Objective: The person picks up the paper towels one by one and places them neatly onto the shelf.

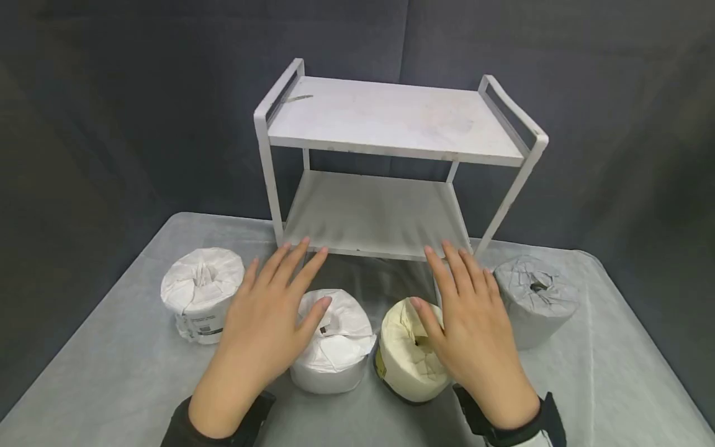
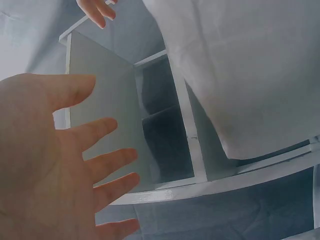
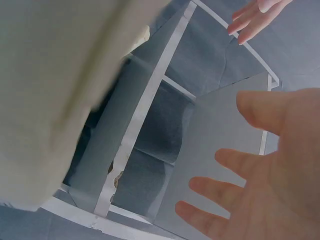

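My left hand [image 1: 268,320] hangs with spread, straight fingers over the gap between two white-wrapped paper rolls, the far-left roll [image 1: 203,288] and the middle-left roll [image 1: 335,347]. Nothing is in its grasp. The right hand [image 1: 472,323] is spread the same way, between a pale yellow wrapped roll [image 1: 399,347] and a grey-wrapped roll [image 1: 539,301], part of which its fingers overlap in the head view. In the left wrist view a white roll [image 2: 250,75] fills the upper right. The yellow roll [image 3: 55,100] looms large and blurred in the right wrist view.
Behind the rolls stands a white two-tier shelf [image 1: 391,118] with raised side rails. Its lower board [image 1: 380,211] lies just past the fingertips. A grey cloth covers the table [image 1: 100,372], and a dark curtain [image 1: 139,105] hangs behind and to both sides.
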`<state>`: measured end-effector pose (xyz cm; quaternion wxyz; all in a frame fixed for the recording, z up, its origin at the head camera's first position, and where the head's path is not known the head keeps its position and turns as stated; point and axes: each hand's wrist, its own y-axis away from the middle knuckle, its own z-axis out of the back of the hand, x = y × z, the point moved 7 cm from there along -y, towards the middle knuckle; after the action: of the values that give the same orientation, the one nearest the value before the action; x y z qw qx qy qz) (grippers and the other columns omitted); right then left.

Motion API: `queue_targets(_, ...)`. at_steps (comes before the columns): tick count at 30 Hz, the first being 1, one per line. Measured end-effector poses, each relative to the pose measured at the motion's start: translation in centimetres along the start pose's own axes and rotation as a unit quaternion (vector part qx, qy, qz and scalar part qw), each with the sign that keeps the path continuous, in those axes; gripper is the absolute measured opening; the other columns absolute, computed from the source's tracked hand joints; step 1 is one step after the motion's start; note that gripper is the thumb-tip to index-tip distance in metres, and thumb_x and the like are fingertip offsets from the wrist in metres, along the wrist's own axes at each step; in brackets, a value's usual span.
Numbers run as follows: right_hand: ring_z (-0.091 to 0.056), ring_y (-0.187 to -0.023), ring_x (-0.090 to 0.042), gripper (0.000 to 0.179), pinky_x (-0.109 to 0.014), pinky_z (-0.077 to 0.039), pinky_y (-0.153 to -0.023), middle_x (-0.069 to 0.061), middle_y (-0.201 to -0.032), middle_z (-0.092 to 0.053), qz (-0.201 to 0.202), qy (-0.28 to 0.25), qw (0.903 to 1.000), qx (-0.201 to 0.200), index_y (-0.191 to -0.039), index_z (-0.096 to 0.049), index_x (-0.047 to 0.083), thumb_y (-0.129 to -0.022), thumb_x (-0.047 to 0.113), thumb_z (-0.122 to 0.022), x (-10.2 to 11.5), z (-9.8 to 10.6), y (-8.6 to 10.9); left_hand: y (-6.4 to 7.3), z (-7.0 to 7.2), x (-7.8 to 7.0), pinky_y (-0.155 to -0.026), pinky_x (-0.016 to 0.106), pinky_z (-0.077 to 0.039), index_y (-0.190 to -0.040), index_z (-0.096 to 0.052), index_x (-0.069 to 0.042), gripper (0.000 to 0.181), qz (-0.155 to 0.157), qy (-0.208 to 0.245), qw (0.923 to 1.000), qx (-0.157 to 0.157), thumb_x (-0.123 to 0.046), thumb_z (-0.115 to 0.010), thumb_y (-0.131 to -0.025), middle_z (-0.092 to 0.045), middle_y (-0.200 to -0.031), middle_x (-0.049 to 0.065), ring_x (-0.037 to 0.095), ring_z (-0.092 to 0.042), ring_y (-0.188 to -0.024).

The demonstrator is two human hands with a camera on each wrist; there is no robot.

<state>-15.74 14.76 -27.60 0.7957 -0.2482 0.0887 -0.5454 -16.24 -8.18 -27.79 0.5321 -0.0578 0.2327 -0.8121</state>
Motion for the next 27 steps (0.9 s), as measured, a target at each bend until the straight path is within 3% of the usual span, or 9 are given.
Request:
queue_targets(5,-0.028,-0.142,-0.037,0.066,-0.06,-0.025,-0.11,-0.014,-0.158,-0.03,0.008,-0.003,0.9998,-0.018,-0.154,-0.031,0.013,-0.098,0.032,-0.059,0.0,0.3,0.0,0.0,0.2,0.4,-0.115,0.059,-0.02,-0.151,-0.041,-0.017,0.06,0.013,0.032,0.9994,-0.001,-0.036,-0.06,-0.098,-0.033,-0.158,0.008,0.031,-0.028,-0.145)
queue_targets(10,-0.032,-0.14,-0.038,0.061,-0.059,-0.028,-0.109,-0.013,-0.157,-0.032,0.007,-0.015,0.9991,-0.038,-0.153,-0.034,0.012,-0.099,0.028,-0.057,0.0,0.8,0.0,-0.1,0.3,0.9,-0.114,0.054,-0.025,-0.149,-0.042,-0.008,0.06,0.029,0.066,0.9967,-0.038,-0.026,-0.064,-0.096,-0.031,-0.159,0.01,0.032,-0.03,-0.144)
queue_targets(14,-0.034,-0.14,-0.037,0.058,-0.059,-0.03,-0.108,-0.012,-0.157,-0.034,0.008,-0.022,0.9984,-0.051,-0.152,-0.036,0.012,-0.099,0.026,-0.054,0.0,1.3,-0.1,-0.5,-0.2,1.5,-0.11,0.057,-0.031,-0.153,-0.03,-0.005,0.07,0.045,0.105,0.9919,-0.056,-0.023,-0.065,-0.095,-0.024,-0.161,0.01,0.037,-0.031,-0.142)
queue_targets(19,-0.035,-0.139,-0.038,0.056,-0.058,-0.03,-0.108,-0.011,-0.156,-0.036,0.007,-0.031,0.9979,-0.056,-0.152,-0.036,0.012,-0.1,0.022,-0.053,0.0,1.9,-0.1,-1.3,-1.1,3.3,-0.098,0.062,-0.04,-0.159,-0.012,-0.015,0.08,0.081,0.172,0.9801,-0.058,-0.024,-0.062,-0.097,-0.021,-0.162,0.009,0.034,-0.027,-0.144)
queue_targets(25,-0.036,-0.138,-0.037,0.058,-0.058,-0.03,-0.109,-0.01,-0.156,-0.035,0.007,-0.04,0.9973,-0.062,-0.153,-0.035,0.014,-0.1,0.022,-0.054,0.2,2.2,0.1,-1.1,-1.0,4.8,-0.084,0.062,-0.044,-0.157,-0.019,-0.018,0.073,0.114,0.233,0.9594,-0.112,-0.025,-0.061,-0.098,-0.022,-0.159,0.007,0.034,-0.032,-0.141)
queue_targets(27,-0.036,-0.138,-0.037,0.058,-0.057,-0.03,-0.109,-0.01,-0.156,-0.035,0.009,-0.042,0.9968,-0.067,-0.154,-0.034,0.014,-0.099,0.022,-0.054,0.1,2.4,0.2,-0.9,-1.0,5.2,-0.089,0.063,-0.042,-0.156,-0.021,-0.017,0.072,0.123,0.243,0.9539,-0.126,-0.026,-0.062,-0.098,-0.022,-0.158,0.006,0.034,-0.034,-0.14)
